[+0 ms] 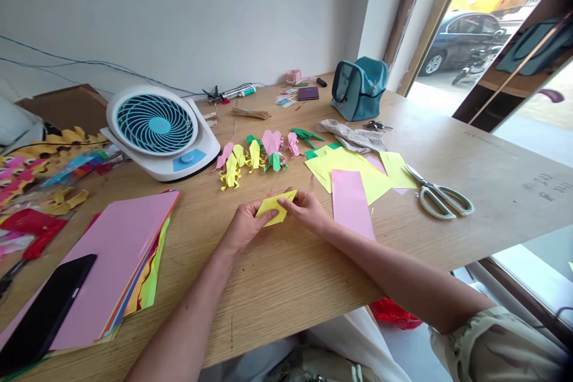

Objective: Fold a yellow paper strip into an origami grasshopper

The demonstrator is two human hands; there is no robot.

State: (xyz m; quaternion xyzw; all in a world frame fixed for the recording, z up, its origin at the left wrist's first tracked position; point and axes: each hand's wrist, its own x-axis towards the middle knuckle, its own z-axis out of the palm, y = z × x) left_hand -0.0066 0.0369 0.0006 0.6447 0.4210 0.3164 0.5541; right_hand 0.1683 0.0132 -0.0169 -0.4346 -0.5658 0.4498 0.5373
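Observation:
A small folded piece of yellow paper (273, 208) is held just above the table between both hands. My left hand (245, 222) pinches its left end, thumb on top. At the upper right edge, my right hand (305, 208) grips the same paper with the thumb pressed on it; the fingers behind are partly hidden. Beyond the hands stand several folded paper figures, among them a yellow one (231, 172), a pink one (271, 142) and a green one (274, 161). To the right lies a pink paper strip (353, 200) over loose yellow sheets (358, 161).
Scissors (441, 194) lie at the right, near a grey cloth (351, 135), keys (377, 125) and a teal bag (360, 89). At the left are a fan (156, 125), a stack of coloured paper (120, 239) and a black phone (49, 310). The table's front edge runs below my forearms.

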